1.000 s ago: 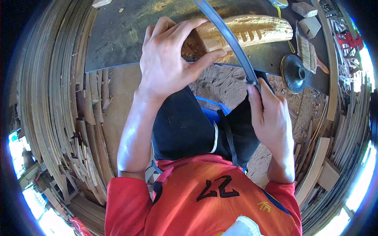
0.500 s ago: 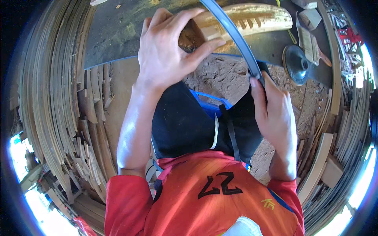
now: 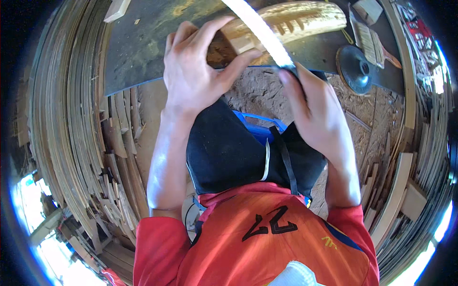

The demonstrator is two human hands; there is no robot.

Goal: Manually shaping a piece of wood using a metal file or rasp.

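A curved, light-brown piece of wood (image 3: pixel 312 21) with several notches cut across its middle lies on the dark tabletop (image 3: pixel 138 55). My left hand (image 3: pixel 191 66) grips its left end, thumb on the near side and fingers over the far side. In my right hand (image 3: pixel 319 109) is the dark handle of a long, narrow metal blade (image 3: pixel 260 31). The blade slants up to the left across the wood, near the notches, and glares white. Its far tip runs out of view, and I cannot tell whether its edge touches the wood.
On the table's right lie a black round disc with a hub (image 3: pixel 355 70), a flat brush (image 3: pixel 372 45) and a wooden block (image 3: pixel 367 10). Another offcut (image 3: pixel 117 9) sits at the far left. Long boards (image 3: pixel 62 95) are stacked along the left, more strips on the right.
My right hand has moved left and forward with the blade, which now catches bright light. The left hand keeps its hold on the wood. The whole view has shifted slightly.
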